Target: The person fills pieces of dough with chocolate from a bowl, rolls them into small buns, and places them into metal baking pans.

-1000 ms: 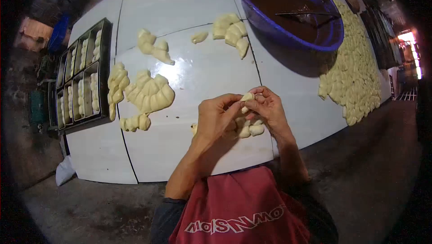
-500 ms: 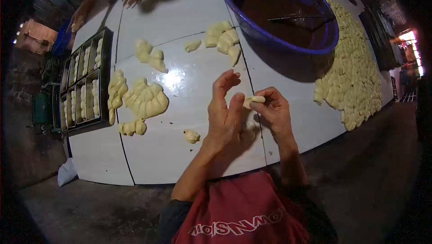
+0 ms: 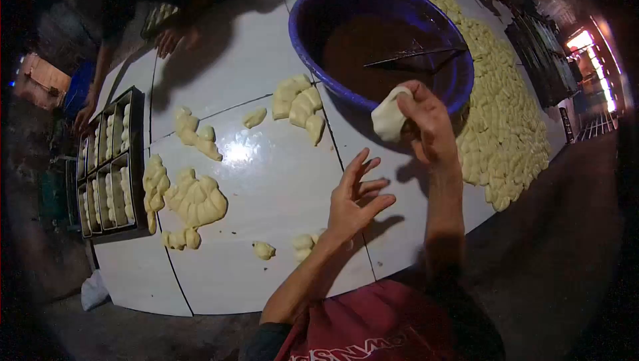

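Observation:
My right hand (image 3: pixel 429 118) is closed on a flattened pale piece of dough (image 3: pixel 388 116), held up beside the near rim of a blue basin (image 3: pixel 333 88) with brown filling in it. A dark, thin-edged tool (image 3: pixel 406 58) lies in the filling. My left hand (image 3: pixel 356 198) hovers over the white tabletop, fingers spread and nothing in it. Small dough lumps (image 3: pixel 303 246) sit by my left wrist, partly hidden by it. A single lump (image 3: pixel 263 250) lies to their left.
Clustered dough pieces (image 3: pixel 196 199) rest on the left of the table, others (image 3: pixel 299 104) in the middle. A dark divided tin (image 3: pixel 136 154) with dough rolls stands at the left edge. Many small dough pieces (image 3: pixel 506 114) cover the right side. Another person's hand (image 3: pixel 176 40) is at the far side.
My right hand has moved up and away toward the basin and now holds a wider, flattened dough piece. My left hand has separated from it and opened. The view has shifted.

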{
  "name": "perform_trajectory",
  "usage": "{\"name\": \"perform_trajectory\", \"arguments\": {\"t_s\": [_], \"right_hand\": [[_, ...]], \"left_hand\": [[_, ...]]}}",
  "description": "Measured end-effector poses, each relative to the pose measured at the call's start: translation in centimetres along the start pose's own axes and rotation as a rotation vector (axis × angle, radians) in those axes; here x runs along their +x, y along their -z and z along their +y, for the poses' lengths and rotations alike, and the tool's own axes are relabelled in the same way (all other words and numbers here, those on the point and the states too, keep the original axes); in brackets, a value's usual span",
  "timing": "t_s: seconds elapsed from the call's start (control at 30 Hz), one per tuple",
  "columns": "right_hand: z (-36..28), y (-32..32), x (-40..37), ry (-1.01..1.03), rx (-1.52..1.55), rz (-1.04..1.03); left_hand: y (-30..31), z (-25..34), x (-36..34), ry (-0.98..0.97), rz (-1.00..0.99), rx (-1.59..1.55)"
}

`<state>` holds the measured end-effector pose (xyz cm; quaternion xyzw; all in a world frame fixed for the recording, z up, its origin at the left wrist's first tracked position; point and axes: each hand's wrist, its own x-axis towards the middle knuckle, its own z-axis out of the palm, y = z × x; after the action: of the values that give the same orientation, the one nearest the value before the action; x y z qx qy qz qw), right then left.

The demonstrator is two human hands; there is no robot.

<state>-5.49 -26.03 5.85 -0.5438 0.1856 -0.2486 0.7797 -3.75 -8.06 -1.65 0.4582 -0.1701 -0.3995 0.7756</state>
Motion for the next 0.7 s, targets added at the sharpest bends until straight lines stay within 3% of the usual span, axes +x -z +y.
{"name": "perform_trajectory", "arguments": {"t_s": [0.07,0.17,0.2,0.23,0.37,0.5,0.6,0.67,0.7], "right_hand": [[-2.4,1.1,3.4,-0.062,-0.33,-0.003],[-0.6,5.6,9.1,-0.108,-0.585,-0.14],[-0.6,5.4,9.9,-0.101,-0.698,-0.211],[-1.1,4.9,10.0,-0.223,-0.836,-0.196],[1.5,5.2,12.8,-0.17,-1.462,-0.411],[3.5,4.6,13.4,-0.228,-1.754,-0.655],[3.0,4.4,14.0,-0.29,-1.512,-0.745],[2.5,5.0,14.1,-0.458,-0.838,-0.531],[2.0,5.0,14.1,-0.417,-0.682,-0.493]], "left_hand": [[1.0,2.0,0.1,0.169,-0.011,-0.016],[2.9,2.9,0.7,0.137,0.051,0.093],[3.3,3.0,0.7,0.137,0.089,0.102],[3.7,3.1,0.7,0.146,0.11,0.104],[4.8,3.1,0.1,0.195,0.178,0.122],[5.2,3.0,-0.6,0.276,0.156,0.138],[5.7,2.8,-0.7,0.286,0.118,0.11],[5.9,2.8,-0.7,0.291,0.114,0.124],[5.9,3.0,-0.6,0.29,0.11,0.138]]}}
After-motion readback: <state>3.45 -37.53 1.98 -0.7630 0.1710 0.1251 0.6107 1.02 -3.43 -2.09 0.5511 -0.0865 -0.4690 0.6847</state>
